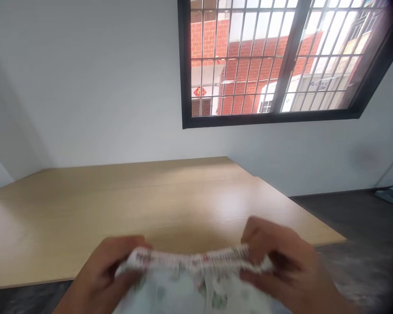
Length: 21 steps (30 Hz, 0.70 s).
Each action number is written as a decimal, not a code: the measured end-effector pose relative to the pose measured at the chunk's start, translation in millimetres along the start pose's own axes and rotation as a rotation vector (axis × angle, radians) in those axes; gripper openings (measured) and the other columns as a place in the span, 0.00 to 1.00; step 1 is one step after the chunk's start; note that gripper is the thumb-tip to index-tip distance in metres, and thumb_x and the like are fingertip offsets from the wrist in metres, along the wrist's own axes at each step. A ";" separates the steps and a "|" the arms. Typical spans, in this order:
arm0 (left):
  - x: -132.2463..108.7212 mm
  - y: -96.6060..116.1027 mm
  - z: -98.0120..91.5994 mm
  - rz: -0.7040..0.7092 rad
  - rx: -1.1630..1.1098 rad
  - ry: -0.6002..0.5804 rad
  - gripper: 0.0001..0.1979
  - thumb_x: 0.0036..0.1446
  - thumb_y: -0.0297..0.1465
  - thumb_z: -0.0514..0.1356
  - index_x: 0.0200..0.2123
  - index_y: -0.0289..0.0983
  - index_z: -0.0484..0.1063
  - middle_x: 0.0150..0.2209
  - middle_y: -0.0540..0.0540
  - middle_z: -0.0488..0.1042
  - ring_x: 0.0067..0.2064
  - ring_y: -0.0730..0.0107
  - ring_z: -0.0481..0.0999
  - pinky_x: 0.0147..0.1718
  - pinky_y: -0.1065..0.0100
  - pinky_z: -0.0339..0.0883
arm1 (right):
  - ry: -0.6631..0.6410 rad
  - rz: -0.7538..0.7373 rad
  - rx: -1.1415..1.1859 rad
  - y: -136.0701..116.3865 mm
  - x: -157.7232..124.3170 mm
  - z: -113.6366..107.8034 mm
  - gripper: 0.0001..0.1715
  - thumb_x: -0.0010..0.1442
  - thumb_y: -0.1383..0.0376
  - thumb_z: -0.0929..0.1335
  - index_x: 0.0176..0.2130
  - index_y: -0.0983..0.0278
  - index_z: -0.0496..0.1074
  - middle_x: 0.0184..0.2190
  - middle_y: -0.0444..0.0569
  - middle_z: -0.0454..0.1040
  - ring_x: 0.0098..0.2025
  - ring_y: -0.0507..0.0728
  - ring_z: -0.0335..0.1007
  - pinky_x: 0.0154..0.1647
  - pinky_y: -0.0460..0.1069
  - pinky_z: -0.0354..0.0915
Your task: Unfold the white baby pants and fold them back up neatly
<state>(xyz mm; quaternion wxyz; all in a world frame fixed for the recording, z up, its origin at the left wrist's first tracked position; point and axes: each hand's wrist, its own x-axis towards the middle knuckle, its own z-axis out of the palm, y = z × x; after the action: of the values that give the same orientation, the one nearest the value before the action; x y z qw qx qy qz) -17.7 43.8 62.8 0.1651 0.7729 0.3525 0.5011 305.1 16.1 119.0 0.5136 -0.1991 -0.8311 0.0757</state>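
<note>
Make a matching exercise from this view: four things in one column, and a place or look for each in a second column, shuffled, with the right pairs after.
Things:
1. patterned cloth
2. wooden table
3. window
4. left hand

Places or looks:
A. black frame with bars, red brick wall outside
B. light tan top, against the white wall
C. gripping the cloth's left end
D. white with small prints, its top edge held between both hands

The right hand grips the cloth's other end.

Pairs: 1-D, 2-B, 3-A, 4-C
</note>
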 end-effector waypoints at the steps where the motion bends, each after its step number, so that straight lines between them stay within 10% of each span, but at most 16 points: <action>1: 18.2 -0.7 -0.4 -0.035 0.034 0.024 0.14 0.67 0.43 0.57 0.36 0.40 0.70 0.33 0.49 0.69 0.32 0.65 0.68 0.29 0.70 0.62 | 0.045 0.021 -0.066 8.9 11.1 -0.5 0.13 0.62 0.64 0.71 0.32 0.61 0.63 0.26 0.44 0.63 0.25 0.50 0.57 0.23 0.47 0.52; 6: 142.4 -60.7 22.9 -0.004 0.286 -0.119 0.19 0.67 0.44 0.49 0.29 0.37 0.60 0.27 0.51 0.60 0.30 0.67 0.63 0.30 0.70 0.59 | 0.025 0.242 -0.341 131.3 66.5 10.2 0.09 0.63 0.60 0.69 0.38 0.63 0.69 0.36 0.47 0.69 0.28 0.51 0.61 0.30 0.47 0.62; 9: 174.4 -110.7 48.5 -0.119 0.407 -0.111 0.15 0.63 0.34 0.50 0.50 0.34 0.65 0.44 0.40 0.68 0.44 0.56 0.69 0.46 0.60 0.64 | -0.135 0.381 -0.586 212.8 65.2 27.2 0.17 0.64 0.66 0.65 0.52 0.67 0.66 0.49 0.59 0.66 0.44 0.60 0.68 0.43 0.55 0.68; 14: 108.7 -129.8 100.0 -0.194 0.500 -0.337 0.27 0.64 0.36 0.52 0.63 0.32 0.59 0.61 0.34 0.60 0.64 0.48 0.55 0.62 0.49 0.50 | -0.411 0.302 -0.596 261.9 21.1 64.4 0.20 0.64 0.64 0.66 0.55 0.66 0.67 0.57 0.58 0.64 0.58 0.62 0.62 0.56 0.56 0.64; 18: 30.7 -83.4 124.8 -0.197 0.476 -0.510 0.31 0.61 0.37 0.56 0.66 0.32 0.57 0.66 0.35 0.52 0.67 0.47 0.47 0.64 0.48 0.46 | -0.548 0.286 -0.611 273.2 8.0 85.9 0.24 0.66 0.61 0.65 0.58 0.68 0.67 0.60 0.58 0.63 0.61 0.65 0.58 0.61 0.60 0.58; 21: 0.8 -36.1 98.2 -0.074 0.107 -0.495 0.24 0.64 0.39 0.56 0.63 0.51 0.60 0.66 0.54 0.54 0.66 0.61 0.53 0.65 0.59 0.52 | -0.547 0.303 -0.653 288.0 9.9 93.9 0.26 0.68 0.60 0.62 0.62 0.68 0.64 0.63 0.56 0.59 0.64 0.66 0.53 0.64 0.63 0.54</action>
<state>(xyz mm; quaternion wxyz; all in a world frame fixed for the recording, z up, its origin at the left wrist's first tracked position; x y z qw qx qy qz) 56.3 79.2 -2.2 0.2233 0.8663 0.3554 0.2707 291.1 289.4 -11.2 0.1687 -0.4429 -0.8781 -0.0663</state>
